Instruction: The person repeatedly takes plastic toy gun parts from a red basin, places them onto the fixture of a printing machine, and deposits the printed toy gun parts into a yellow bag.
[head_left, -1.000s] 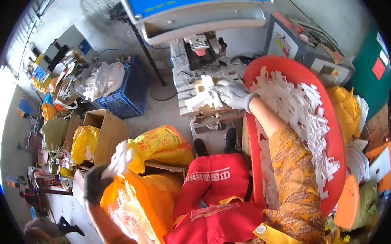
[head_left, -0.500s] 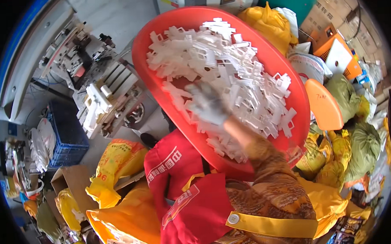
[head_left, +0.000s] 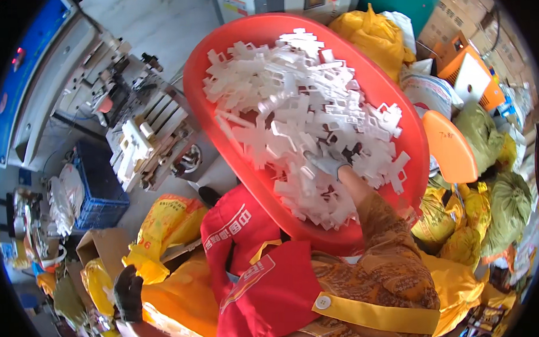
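Lots of clutter around here: a blue plastic crate (head_left: 98, 186) sits on the floor at left, a metal machine (head_left: 140, 134) just beside it, yellow sacks (head_left: 164, 222) below, and green bags (head_left: 502, 202) piled at right near an orange lid (head_left: 453, 147).

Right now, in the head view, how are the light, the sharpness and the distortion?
Head view: bright daylight on the white plastic parts, nearly washed out; red basin sharp; right hand slightly soft among the parts; left hand dim near the rim; straight machine edges bend outward, corners black.
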The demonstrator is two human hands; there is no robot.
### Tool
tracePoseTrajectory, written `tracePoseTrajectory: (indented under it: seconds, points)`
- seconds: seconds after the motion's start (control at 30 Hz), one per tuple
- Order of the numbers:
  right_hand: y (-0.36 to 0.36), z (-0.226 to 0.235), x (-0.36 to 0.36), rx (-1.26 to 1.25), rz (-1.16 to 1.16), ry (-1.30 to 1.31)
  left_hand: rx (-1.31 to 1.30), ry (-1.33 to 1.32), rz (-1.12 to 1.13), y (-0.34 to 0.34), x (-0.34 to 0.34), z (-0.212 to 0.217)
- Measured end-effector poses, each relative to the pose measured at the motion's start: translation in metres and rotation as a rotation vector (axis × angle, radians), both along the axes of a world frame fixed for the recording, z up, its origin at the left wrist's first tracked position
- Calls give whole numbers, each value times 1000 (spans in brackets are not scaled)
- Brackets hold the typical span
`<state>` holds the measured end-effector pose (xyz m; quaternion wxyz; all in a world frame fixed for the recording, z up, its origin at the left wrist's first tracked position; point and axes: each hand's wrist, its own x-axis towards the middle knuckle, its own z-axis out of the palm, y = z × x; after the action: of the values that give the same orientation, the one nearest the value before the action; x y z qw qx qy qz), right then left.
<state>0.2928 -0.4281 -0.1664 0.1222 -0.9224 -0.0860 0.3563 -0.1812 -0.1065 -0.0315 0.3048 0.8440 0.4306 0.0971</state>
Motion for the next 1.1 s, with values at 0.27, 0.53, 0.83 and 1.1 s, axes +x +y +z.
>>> tracePoseTrajectory:
  seconds: [0.27, 0.53, 0.83, 1.1]
  points:
    - [-38, -82, 45, 601, 69, 460, 5, -19, -71, -22, 9, 12]
    - [-31, -65, -7, 652, 496, -310, 55, -24, -82, -29, 25, 8]
    - [-31, -39, 22, 901, 22, 330, 150, 76, -299, -3, 65, 2]
    - [3, 16, 18, 1041, 50, 321, 510, -132, -230, 54, 142, -5]
